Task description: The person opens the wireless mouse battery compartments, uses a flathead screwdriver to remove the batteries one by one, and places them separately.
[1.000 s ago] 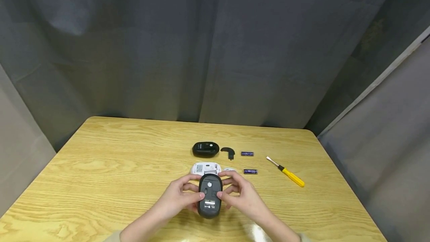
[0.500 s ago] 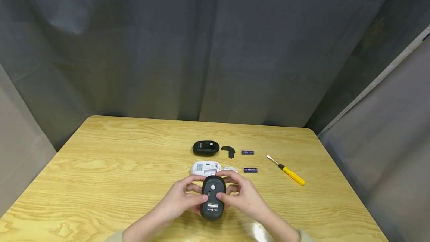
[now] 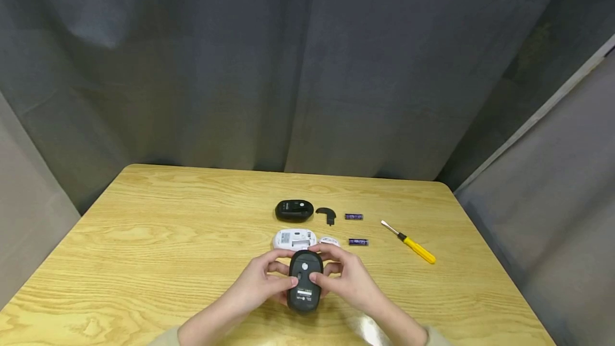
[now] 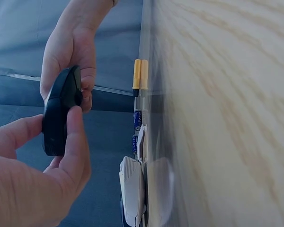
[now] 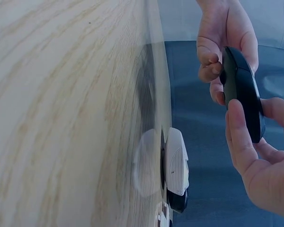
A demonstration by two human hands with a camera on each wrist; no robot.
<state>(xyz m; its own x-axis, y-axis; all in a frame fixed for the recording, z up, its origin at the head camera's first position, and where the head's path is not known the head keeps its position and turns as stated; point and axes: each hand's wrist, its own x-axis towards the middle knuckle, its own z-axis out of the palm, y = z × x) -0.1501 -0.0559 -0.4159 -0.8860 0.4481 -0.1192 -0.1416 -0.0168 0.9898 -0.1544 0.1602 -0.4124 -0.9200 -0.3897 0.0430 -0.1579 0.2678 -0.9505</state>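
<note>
A black computer mouse [image 3: 306, 287], its underside with a label and a round pale spot turned up, is held above the table near its front edge. My left hand [image 3: 261, 281] grips its left side, thumb on the underside and fingers around the edge. From the other side my right hand [image 3: 343, 276] grips it, thumb likewise on the underside. In the left wrist view the mouse [image 4: 59, 113] appears edge-on between both hands, apart from the table. Just behind it lies a white mouse [image 3: 285, 239], upside down with its battery bay uncovered, beside a white cover [image 3: 329, 240].
Farther back lies another black mouse [image 3: 294, 211], upside down, with a black curved cover [image 3: 328, 214] to its right. Two purple batteries, a rear one [image 3: 354, 217] and a nearer one [image 3: 358, 242], lie rightward. A yellow-handled screwdriver [image 3: 413, 245] lies beyond them on the wooden table [image 3: 168, 250].
The held black mouse has shifted slightly right and turned a little, showing more of the white mouse and white cover behind it. Both hands keep their grip; the other items stay put.
</note>
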